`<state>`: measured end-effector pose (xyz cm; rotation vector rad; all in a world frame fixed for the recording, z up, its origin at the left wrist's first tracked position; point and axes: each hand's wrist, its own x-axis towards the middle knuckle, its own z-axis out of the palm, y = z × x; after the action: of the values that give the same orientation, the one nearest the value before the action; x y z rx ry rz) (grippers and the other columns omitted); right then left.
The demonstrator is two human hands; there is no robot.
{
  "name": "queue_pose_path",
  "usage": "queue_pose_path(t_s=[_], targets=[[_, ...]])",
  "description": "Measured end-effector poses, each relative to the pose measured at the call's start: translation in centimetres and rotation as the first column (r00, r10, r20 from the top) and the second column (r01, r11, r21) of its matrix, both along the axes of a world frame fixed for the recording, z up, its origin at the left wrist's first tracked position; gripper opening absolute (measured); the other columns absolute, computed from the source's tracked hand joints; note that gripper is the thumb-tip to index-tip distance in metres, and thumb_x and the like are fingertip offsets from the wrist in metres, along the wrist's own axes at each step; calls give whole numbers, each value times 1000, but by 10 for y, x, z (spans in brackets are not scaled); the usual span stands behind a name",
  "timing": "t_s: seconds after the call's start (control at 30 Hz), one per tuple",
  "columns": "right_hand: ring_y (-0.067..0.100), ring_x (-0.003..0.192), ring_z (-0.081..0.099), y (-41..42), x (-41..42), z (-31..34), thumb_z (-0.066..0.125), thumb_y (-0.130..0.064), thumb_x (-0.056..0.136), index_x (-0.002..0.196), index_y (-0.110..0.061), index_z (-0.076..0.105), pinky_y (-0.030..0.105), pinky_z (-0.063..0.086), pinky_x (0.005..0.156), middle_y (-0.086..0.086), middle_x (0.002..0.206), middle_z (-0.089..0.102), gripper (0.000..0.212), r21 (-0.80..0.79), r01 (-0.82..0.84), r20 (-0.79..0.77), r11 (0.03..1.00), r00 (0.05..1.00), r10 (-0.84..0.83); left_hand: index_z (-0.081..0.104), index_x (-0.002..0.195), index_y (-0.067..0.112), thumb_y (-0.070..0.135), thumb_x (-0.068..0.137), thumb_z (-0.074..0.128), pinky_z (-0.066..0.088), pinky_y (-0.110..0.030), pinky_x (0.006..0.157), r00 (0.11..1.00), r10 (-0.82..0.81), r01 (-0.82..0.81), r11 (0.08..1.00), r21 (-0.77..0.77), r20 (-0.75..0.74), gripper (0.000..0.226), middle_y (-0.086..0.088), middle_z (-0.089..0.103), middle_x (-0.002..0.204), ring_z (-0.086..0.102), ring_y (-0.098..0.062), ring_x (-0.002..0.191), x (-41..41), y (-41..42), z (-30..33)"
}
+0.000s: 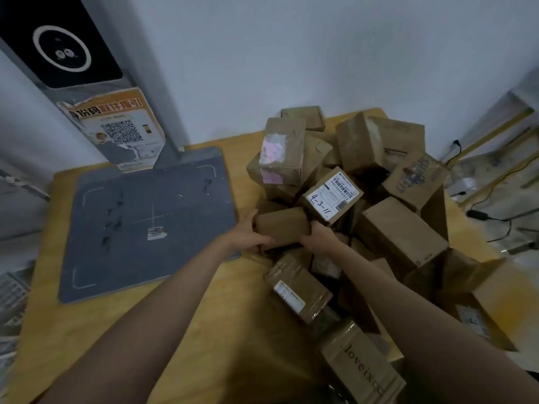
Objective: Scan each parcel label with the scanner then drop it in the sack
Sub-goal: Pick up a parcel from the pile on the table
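Far left corner of the bench [204, 316]: scanner post [73, 53] stands at the back, black camera head angled down over the grey scan pad [140, 228] so a label laid face up inside the corner marks gets read from above. Pad fills the bench's left half, nothing on it but a scrap of old label near the centre cross

I've got both hands on one small plain brown parcel [281, 227], just off the pad's right edge, at the left foot of the pile. My left hand [245, 234] grips its left end, thumb on the near face, fingers curled round the far side. My right hand [318, 237] holds the right end, fingers wrapped under it. Two-hand hold looks right for turning it: no label on the face I can see, so my guess is it's underneath or behind and needs rotating up before it goes on the pad

Right half of the bench: loose heap of cardboard parcels [393, 228], stacked against the back edge and spilling toward the near edge. One just behind my right hand shows a white barcode label [332, 196] with 4-3-11 handwritten, easy next pick. A taped box [297, 287] lies near the front, another printed "loveixco" [361, 368] at the near right corner

Sack not in view, can't say where the drop is
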<state>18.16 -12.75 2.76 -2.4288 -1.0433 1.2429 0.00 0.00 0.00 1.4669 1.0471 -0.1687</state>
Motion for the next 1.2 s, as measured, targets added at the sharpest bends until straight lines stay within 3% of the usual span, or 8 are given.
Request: queue_pose_path(t_s=[0.13,0.27,0.37,0.47,0.67,0.87,0.93,1.2], targets=[[31,119,58,-4,-6,7,58,-23,98,138,-1,48,34,48,87,18,132,58,46,66,31,-33,997,999,-29,20,154,35,32,58,91,61,-42,82,999,35,-36,999,25,14,119,-7,43,143,58,-24,117,-3,-9,15],[24,106,57,-4,-18,18,58,-23,100,140,-2,46,30,43,80,15,130,59,47,122,-10,-71,992,997,19,12,157,25,12,77,85,59,-29,75,995,96,-96,993,72,3,109,-2,36,142,52,-22,119,-20,-15,31],[25,107,57,-2,-33,23,58,-21,99,145,-3,42,31,44,81,15,130,58,52,144,-75,-83,987,993,88,5,158,22,15,73,88,49,-45,102,988,149,-142,977,157,-34,119,-7,23,158,39,-30,137,-40,-22,39],[31,120,57,1,-53,30,60,-20,98,147,-3,40,35,49,89,17,134,57,56,194,-138,-71,971,985,155,0,159,21,15,73,88,36,-49,114,973,225,-208,953,218,-56,123,-7,15,163,25,-31,147,-65,-30,44],[21,105,56,2,-101,40,64,-19,96,134,-5,49,27,40,78,9,119,59,44,261,-251,-92,932,955,282,4,159,24,15,67,92,42,-57,106,929,365,-333,898,289,-66,128,-4,22,160,37,-35,138,-134,-52,53],[24,118,56,-8,-149,39,65,-23,95,142,-7,46,31,47,88,9,130,59,53,261,-298,-158,918,925,345,31,147,20,17,66,92,49,-48,96,915,396,-343,868,359,-82,102,-1,38,138,48,-29,123,-188,-77,51],[22,110,58,-16,-164,35,65,-21,96,142,-7,46,36,49,91,12,129,61,52,235,-305,-173,923,921,349,35,144,19,20,62,94,49,-49,98,916,387,-319,866,386,-110,101,-2,37,137,47,-26,123,-203,-87,45],[23,102,63,-42,-217,-7,62,-18,97,141,-9,50,39,53,87,11,117,65,47,146,-259,-223,955,932,287,25,152,14,14,61,94,52,-48,95,918,367,-299,890,345,-150,114,-7,35,132,54,-30,113,-252,-120,2]])
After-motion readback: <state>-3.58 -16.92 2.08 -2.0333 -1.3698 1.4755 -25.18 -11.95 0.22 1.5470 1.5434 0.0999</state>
